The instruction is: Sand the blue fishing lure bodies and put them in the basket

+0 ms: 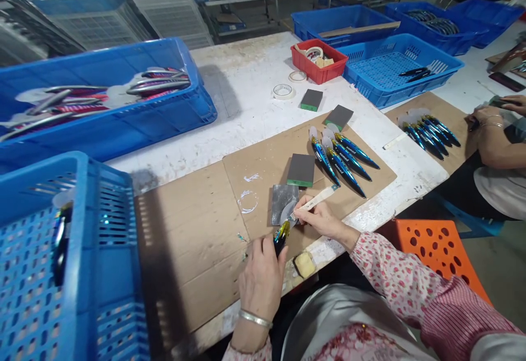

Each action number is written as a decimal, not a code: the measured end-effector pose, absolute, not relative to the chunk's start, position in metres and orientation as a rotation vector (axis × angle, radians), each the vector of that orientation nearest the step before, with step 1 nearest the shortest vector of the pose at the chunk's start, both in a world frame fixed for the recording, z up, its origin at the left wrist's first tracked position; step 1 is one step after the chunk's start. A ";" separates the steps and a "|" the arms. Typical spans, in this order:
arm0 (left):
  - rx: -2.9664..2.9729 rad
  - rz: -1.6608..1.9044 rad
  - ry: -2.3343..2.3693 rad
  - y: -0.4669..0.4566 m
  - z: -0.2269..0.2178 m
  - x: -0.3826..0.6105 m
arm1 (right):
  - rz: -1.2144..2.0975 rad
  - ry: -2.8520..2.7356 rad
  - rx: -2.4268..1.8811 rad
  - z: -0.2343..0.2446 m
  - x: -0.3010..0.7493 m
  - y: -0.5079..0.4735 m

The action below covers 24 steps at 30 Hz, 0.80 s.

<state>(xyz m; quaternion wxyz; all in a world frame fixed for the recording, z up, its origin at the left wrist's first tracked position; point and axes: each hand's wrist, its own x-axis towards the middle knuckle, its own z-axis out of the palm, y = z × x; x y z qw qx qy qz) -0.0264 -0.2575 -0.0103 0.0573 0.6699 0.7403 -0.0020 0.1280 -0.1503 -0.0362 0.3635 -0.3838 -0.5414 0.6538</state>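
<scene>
My left hand (pixel 262 276) is closed around the handle of a shiny blue-green lure-shaped piece (pixel 281 234), held over the brown cardboard sheet (pixel 197 224). My right hand (pixel 321 219) pinches a pale flat stick (pixel 316 199) whose tip rests at the piece's clear end, above a grey sanding sheet (pixel 282 201). A grey sanding block with a green base (pixel 301 170) lies just beyond. Three more blue-green pieces (pixel 343 158) lie in a row to the right of it.
Blue crates stand at the left (pixel 98 125) (pixel 45 295) and far right (pixel 396 68). A red tray (pixel 318 59), tape rolls (pixel 283 91) and more blocks (pixel 311 99) sit farther back. Another person's hands (pixel 491 131) work at the right beside several pieces (pixel 429 130). An orange stool (pixel 439 248) stands below.
</scene>
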 end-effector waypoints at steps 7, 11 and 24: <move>2.005 0.016 2.227 -0.257 -0.009 -0.027 | 1.607 -1.308 -0.972 -0.042 0.125 -0.153; 1.998 0.040 2.231 -0.257 -0.011 -0.028 | 1.355 -1.441 -0.981 -0.039 0.145 -0.156; 2.026 0.672 2.224 -0.271 -0.019 -0.034 | 0.082 -2.512 -1.224 -0.019 0.230 -0.122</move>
